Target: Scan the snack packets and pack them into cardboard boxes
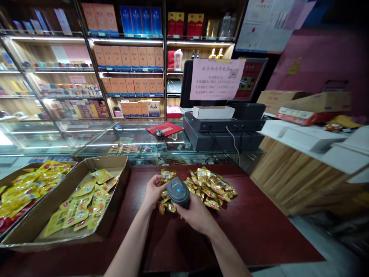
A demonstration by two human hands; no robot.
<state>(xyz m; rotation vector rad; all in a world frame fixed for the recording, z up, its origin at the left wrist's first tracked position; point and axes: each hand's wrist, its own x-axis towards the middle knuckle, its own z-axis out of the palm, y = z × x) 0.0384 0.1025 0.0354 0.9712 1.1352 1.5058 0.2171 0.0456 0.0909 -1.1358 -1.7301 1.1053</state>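
My right hand (196, 215) grips a dark grey handheld barcode scanner (177, 191) with a small blue light on its top. Just left of it, my left hand (153, 191) pinches a small gold snack packet (168, 175), and a barcode label shows on the packet's face. The scanner's head is close to this packet and partly covers the fingertips of my left hand. A heap of similar gold packets (211, 186) lies on the dark red table to the right. More gold packets (167, 207) lie under and beside the scanner.
At left stand an open cardboard box (115, 198) with yellow snack packets (86, 200) and another box of yellow packets (37, 184). Beyond the table (259, 238) are a glass counter (135, 135), a mouse (159, 133) and a monitor with a paper notice (216, 79). White boxes (314, 137) stand right.
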